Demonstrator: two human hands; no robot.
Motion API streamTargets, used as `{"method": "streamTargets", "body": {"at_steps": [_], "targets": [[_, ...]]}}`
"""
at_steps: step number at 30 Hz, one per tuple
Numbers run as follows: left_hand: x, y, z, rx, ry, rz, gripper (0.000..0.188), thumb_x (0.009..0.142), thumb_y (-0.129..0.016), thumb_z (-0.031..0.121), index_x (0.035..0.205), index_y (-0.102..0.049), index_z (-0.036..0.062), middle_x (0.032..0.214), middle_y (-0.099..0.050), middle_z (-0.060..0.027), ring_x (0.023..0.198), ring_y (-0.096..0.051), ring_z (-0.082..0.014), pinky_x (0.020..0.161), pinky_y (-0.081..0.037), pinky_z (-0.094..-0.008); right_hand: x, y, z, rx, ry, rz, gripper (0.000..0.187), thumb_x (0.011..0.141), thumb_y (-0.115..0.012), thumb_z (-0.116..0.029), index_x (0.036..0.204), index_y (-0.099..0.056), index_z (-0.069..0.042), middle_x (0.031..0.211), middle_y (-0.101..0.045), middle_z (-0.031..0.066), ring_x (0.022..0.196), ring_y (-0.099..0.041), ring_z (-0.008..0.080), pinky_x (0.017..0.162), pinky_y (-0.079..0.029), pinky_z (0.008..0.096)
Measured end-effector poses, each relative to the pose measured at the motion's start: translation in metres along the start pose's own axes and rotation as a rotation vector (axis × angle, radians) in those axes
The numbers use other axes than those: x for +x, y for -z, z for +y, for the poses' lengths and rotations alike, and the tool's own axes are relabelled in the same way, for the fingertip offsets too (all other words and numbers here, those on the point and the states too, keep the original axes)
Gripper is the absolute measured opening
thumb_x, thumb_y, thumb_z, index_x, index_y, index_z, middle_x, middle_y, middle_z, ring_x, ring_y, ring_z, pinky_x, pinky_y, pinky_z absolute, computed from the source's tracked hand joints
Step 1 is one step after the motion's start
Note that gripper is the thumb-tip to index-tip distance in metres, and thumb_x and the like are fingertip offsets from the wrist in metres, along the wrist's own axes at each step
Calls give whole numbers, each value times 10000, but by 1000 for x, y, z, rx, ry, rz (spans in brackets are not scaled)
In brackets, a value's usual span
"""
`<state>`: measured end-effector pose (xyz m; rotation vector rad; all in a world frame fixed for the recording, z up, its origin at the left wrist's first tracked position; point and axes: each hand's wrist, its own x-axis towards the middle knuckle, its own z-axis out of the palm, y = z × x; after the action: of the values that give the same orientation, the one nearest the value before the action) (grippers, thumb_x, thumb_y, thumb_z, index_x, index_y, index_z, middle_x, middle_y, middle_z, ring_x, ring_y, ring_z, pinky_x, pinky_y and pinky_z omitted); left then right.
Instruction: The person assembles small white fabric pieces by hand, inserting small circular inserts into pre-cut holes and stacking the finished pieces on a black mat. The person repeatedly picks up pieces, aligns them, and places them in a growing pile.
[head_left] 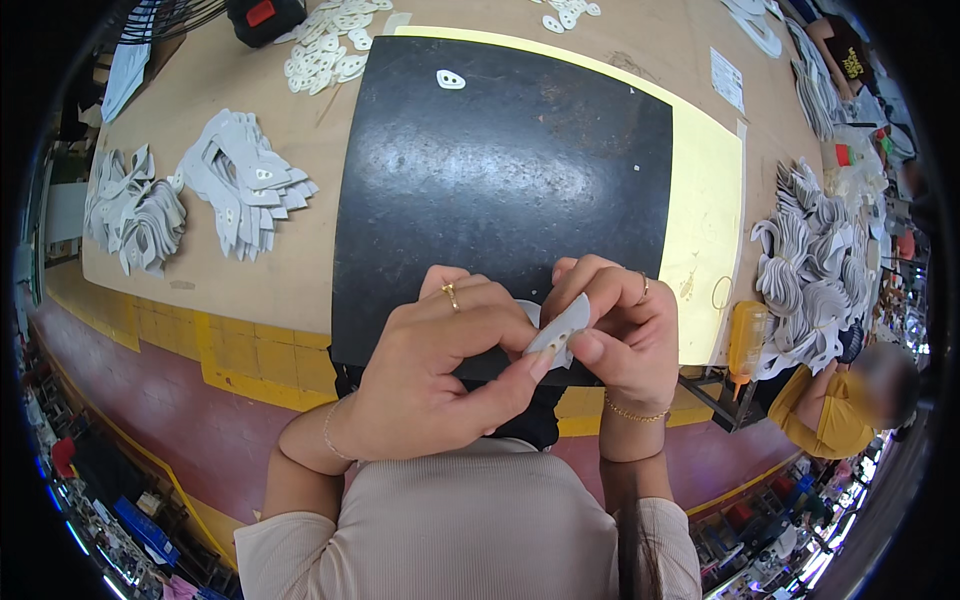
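Both hands are raised close to my body, over the near edge of a black mat [500,190]. They pinch a small light grey cut piece [560,330] with dark holes in it. My left hand [455,355] grips its left end between thumb and forefinger. On the other side, my right hand [615,325] holds it with thumb and bent fingers. Part of the piece is hidden behind the fingers. Far off on the mat lies a small white rounded piece [451,79] with two dark holes.
Fanned grey cut pieces [245,185] and another grey stack [135,210] lie at left. Many small white pieces [325,45] are heaped beyond. Grey bundles [815,265] and a yellow squeeze bottle [746,345] stand at right. A yellow sheet [710,220] lies under the mat. Another person [835,400] is at far right.
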<state>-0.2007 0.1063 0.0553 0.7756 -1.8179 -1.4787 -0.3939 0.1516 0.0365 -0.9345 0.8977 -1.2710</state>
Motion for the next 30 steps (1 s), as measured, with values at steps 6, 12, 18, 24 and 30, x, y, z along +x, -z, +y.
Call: {"method": "streamTargets", "body": {"at_steps": [6, 12, 18, 24, 30], "targets": [[-1, 5, -4, -258, 219, -37, 78, 827, -679, 76, 781, -628, 41, 718, -610, -17, 678, -556, -125, 757, -370, -288, 2, 5, -9, -13, -130, -49, 99, 776, -734, 21, 863, -688, 20, 896, -656, 77, 820, -592, 127, 754, -451, 260], [2, 12, 0, -396, 416, -103, 124, 848, -666, 92, 748, -613, 41, 612, -561, 11, 578, -475, -71, 744, -349, -265, 7, 12, -17, -59, -216, -102, 99, 792, -726, 15, 887, -703, 30, 895, -673, 74, 813, -602, 110, 727, -462, 238], [4, 12, -5, -294, 302, -118, 132, 842, -671, 114, 735, -613, 61, 553, -531, 18, 517, -445, -66, 751, -317, -255, 9, 11, -16, -22, -247, -111, 70, 804, -713, 18, 872, -701, 29, 889, -674, 66, 799, -593, 92, 703, -456, 222], [5, 10, -7, -237, 228, -101, 126, 838, -672, 115, 736, -615, 67, 598, -557, 8, 539, -462, -80, 772, -326, -274, 9, 11, -16, -46, -231, -109, 49, 807, -707, 14, 850, -685, 22, 865, -656, 52, 788, -578, 87, 694, -445, 225], [3, 4, -4, -272, 300, -39, 113, 831, -702, 122, 785, -636, 43, 702, -605, -18, 636, -521, -123, 761, -356, -264, 4, 5, -13, -149, -103, -32, 63, 819, -695, 6, 870, -659, 9, 847, -630, 37, 792, -565, 94, 718, -438, 237]]}}
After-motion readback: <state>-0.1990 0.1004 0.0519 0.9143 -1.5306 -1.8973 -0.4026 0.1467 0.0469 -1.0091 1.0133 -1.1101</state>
